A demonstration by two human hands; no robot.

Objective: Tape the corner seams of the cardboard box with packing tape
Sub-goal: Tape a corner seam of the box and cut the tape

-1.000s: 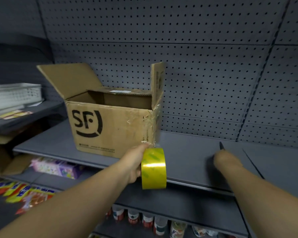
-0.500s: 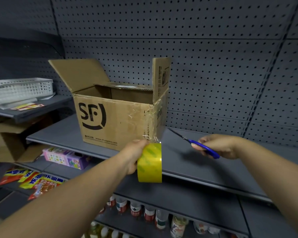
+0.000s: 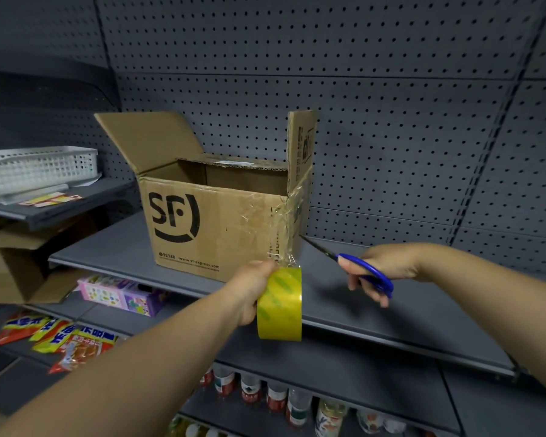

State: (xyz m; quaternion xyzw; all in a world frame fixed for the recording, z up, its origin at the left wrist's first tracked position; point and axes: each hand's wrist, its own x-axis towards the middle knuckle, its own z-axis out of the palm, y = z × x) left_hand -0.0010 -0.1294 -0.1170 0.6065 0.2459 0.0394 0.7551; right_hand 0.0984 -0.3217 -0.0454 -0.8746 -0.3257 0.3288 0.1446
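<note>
An open cardboard box [image 3: 202, 222] marked "SF" stands on the grey shelf [image 3: 375, 298], its flaps up. Clear tape runs down its front right corner seam [image 3: 284, 228] and stays joined to the yellowish packing tape roll [image 3: 279, 305], which my left hand [image 3: 249, 290] holds just below the box's bottom corner, in front of the shelf edge. My right hand [image 3: 379, 272] grips blue-handled scissors [image 3: 363, 269] to the right of the box. Their dark blades point left toward the box's lower right side, a little above the shelf.
A pegboard wall [image 3: 391, 121] backs the shelf. A white plastic basket [image 3: 35, 168] sits on a side shelf at left, above another cardboard box [image 3: 16, 266]. Snack packs [image 3: 60, 339], a pink box [image 3: 120, 294] and bottles [image 3: 265, 392] fill the lower shelves.
My right hand has picked the scissors up off the shelf and brought them left toward the box corner. My left hand stays at the corner with the tape roll.
</note>
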